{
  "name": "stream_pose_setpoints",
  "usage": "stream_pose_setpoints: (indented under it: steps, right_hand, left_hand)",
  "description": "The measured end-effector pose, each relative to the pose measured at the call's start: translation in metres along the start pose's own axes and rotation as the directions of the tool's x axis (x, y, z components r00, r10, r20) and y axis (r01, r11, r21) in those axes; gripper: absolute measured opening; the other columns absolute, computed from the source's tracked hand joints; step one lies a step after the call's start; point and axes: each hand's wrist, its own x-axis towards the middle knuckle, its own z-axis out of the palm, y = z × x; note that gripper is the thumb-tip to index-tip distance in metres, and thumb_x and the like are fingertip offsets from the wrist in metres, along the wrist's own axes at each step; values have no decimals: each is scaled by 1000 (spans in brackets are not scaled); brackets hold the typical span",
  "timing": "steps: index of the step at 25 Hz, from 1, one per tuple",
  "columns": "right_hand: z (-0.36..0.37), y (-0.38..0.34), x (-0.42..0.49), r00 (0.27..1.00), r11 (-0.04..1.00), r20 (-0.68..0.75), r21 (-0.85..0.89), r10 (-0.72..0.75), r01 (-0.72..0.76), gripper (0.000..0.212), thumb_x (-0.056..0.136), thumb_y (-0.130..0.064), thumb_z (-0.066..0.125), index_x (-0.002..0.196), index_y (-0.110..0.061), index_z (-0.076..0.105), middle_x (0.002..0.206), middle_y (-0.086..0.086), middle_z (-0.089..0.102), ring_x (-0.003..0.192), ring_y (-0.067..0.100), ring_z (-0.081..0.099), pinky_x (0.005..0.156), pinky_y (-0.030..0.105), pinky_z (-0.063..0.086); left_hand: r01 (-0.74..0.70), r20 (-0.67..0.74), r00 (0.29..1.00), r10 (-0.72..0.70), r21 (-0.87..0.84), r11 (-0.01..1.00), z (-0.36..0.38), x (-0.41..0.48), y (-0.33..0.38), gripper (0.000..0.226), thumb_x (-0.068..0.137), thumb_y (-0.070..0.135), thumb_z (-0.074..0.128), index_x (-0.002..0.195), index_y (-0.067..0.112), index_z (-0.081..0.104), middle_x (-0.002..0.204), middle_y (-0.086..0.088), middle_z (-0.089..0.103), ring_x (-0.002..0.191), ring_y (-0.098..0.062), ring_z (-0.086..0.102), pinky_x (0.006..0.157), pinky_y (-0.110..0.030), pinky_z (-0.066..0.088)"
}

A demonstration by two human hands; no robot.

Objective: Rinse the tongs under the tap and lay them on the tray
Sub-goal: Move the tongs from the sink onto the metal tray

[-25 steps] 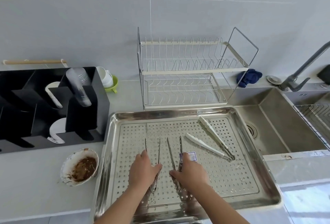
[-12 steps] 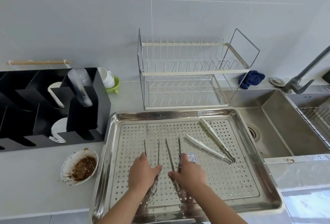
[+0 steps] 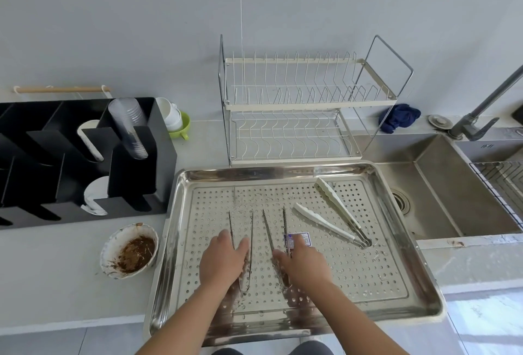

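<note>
Head view: both hands are low over the steel tray [image 3: 283, 170], which sits on the bench, and they are apart from each other, each on its own pair of metal tongs.

The left hand [image 3: 223, 261] lies over the left tongs [image 3: 240, 230]. Their two thin arms run forward from under the palm and the looped end shows just behind the wrist. The thumb is against the right arm, but I cannot tell whether the hand grips the tongs or only rests on them.

The right hand [image 3: 307, 265] covers the rear of the right tongs [image 3: 274, 227] in the same way, and its grip cannot be told either. Both pairs lie flat on the tray's perforated floor, side by side, arms pointing away from the person.

A small blue-printed sticker [image 3: 300, 240] is at the right hand's fingertips. Ahead and to the right of that hand lies a third pair, the white-tipped tongs [image 3: 334, 210], also on the tray.

Left of the left hand, off the tray, a bowl [image 3: 113, 241] smeared with brown residue stands on the bench. A black organiser [image 3: 135, 173] is beyond it. Far ahead of the hands is a wire dish rack [image 3: 297, 105], and to the right are the sink [image 3: 452, 184] and tap [image 3: 481, 108].
</note>
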Motion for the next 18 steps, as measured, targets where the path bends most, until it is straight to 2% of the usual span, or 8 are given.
stream_pose_setpoints:
  steps: [3,5,7,9,11,14,16,18]
  right_hand:
    - [-8,9,5,999,992,-29,124,23,-19,51,101,-55,48,138,-21,51,90,3,71,83,23,67,65,31,50]
    - [-18,19,8,996,988,-92,156,8,7,43,101,-47,53,136,-22,55,74,-6,64,66,14,62,57,26,48]
    - [-34,32,14,983,990,-183,137,12,13,39,100,-40,58,134,-21,56,73,-11,63,58,6,61,50,20,46]
    - [-49,50,20,958,997,-286,74,18,4,41,97,-38,61,134,-20,55,99,-4,69,75,7,65,59,21,53]
    - [-60,70,27,942,998,-337,-54,7,-27,52,94,-44,63,139,-21,50,128,3,59,107,16,59,80,29,55]
    - [-68,90,37,969,977,-238,-181,71,-116,83,88,-56,65,154,-20,28,153,10,38,138,29,38,101,42,49]
    - [-69,97,44,979,966,-165,-206,121,-154,94,88,-60,64,158,-16,19,157,12,36,143,32,34,108,45,45]
    - [-68,99,49,980,965,-151,-208,128,-158,82,90,-58,63,150,-13,31,143,11,50,132,29,44,106,43,46]
  left_hand:
    - [-100,-64,992,109,134,986,-9,5,-15,46,101,43,47,139,19,52,121,-1,59,92,-12,58,70,-27,51]
    - [-199,-101,968,228,241,950,-12,11,-29,42,98,29,54,138,18,55,122,-3,58,103,-17,57,87,-32,52]
    - [-246,-110,950,291,307,919,-13,18,-40,45,97,26,56,141,15,54,135,-10,56,123,-25,55,105,-41,48]
    - [-241,-94,953,288,341,909,-10,23,-47,49,101,32,51,147,14,48,152,-16,46,144,-34,39,121,-48,32]
    - [-226,-75,961,267,347,910,-4,26,-52,54,105,41,39,153,16,40,162,-16,34,153,-36,23,125,-51,19]
    - [-215,-80,962,260,364,906,4,25,-57,64,104,49,15,158,18,30,167,-15,23,156,-34,12,127,-51,12]
    - [-214,-85,961,263,377,901,6,24,-58,72,99,53,6,160,18,24,169,-14,18,157,-34,8,127,-51,9]
    - [-210,-93,960,264,383,899,8,24,-59,73,99,54,5,160,18,22,169,-15,16,157,-34,7,127,-52,9]
